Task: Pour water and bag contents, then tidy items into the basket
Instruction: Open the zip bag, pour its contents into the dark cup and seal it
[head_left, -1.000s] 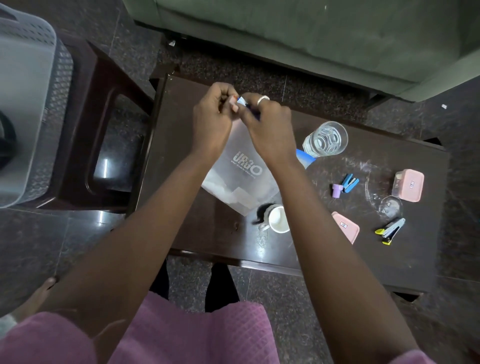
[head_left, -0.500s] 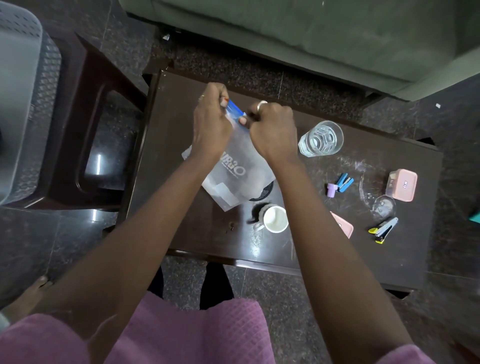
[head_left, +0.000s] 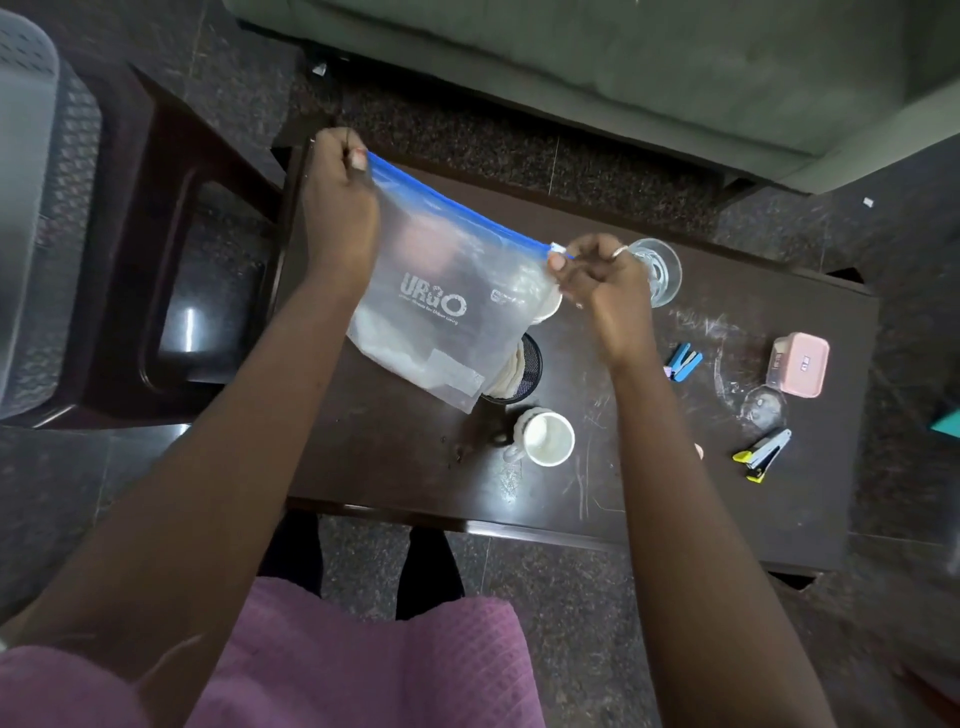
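A clear zip bag (head_left: 441, 312) with a blue zip strip hangs above the dark table (head_left: 395, 457). My left hand (head_left: 340, 208) pinches its top left corner. My right hand (head_left: 597, 280) grips the zip slider at the right end of the strip. White contents lie in the bag's lower part. Under the bag stands a black mesh cup (head_left: 522, 374), partly hidden. A white mug (head_left: 545, 437) stands in front of it. A glass of water (head_left: 657, 270) sits behind my right hand. The grey basket (head_left: 31, 218) is at the far left on a dark stool.
On the table's right part lie a blue clip (head_left: 683, 359), a pink box (head_left: 800, 364), a clear lid (head_left: 762, 408) and a yellow-grey stapler (head_left: 763, 453). A green sofa (head_left: 623, 73) runs behind the table. My knees meet the table's near edge.
My hands, close together at the bag's top before, have spread apart; the right hand has run the slider along the blue strip to the right end, and the bag now hangs stretched.
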